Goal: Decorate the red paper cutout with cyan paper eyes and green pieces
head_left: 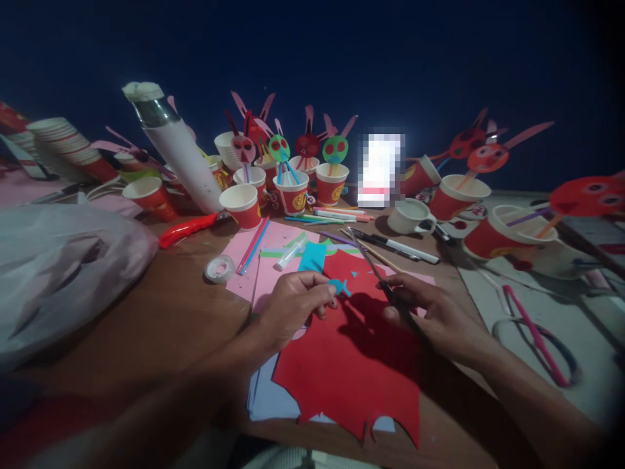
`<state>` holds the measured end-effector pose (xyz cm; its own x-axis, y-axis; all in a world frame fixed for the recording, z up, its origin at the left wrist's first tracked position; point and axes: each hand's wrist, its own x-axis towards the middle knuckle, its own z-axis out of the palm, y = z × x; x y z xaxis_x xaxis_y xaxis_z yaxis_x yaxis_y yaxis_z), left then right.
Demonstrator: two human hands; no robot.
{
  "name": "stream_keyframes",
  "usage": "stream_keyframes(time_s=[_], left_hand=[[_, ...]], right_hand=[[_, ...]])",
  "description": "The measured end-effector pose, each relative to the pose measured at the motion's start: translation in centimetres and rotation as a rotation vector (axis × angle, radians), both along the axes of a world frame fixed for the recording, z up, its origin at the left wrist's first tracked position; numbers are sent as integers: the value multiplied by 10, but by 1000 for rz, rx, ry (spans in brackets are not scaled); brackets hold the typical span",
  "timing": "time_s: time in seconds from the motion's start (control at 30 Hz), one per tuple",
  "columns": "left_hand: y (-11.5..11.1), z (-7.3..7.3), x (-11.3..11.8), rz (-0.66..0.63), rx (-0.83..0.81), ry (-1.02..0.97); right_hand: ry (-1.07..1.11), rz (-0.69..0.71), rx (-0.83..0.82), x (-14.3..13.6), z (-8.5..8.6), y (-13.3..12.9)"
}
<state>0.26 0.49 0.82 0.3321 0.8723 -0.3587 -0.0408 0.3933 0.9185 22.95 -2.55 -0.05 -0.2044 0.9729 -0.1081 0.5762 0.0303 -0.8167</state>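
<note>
Between the thumb and fingers of my left hand (303,303) is a small cut piece of blue paper (340,286). My right hand (434,312) grips dark scissors (368,257), whose blades point up and away to the left, a little apart from the blue piece. Beneath both hands lies a red paper sheet (342,371) with scalloped, cut-out edges. Tiny blue scraps (354,274) rest on the red sheet. A blue paper strip (312,256) lies just beyond my left hand, on top of pink paper (273,238).
Red paper cups (291,195) with paper animal faces on straws line the back. A white mug (410,216), pens (405,249) and a tape roll (219,269) lie around the paper. A plastic bag (73,273) fills the left; a tall bottle (183,159) leans behind it.
</note>
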Motion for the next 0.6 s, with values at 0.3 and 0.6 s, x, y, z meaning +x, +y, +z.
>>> stream_keyframes(time_s=[0.3, 0.6], left_hand=[[6, -8, 0, 49, 7, -48], [9, -8, -1, 98, -41, -64]], right_hand=[[-412, -42, 244, 28, 9, -1], [-787, -169, 315, 72, -17, -39]])
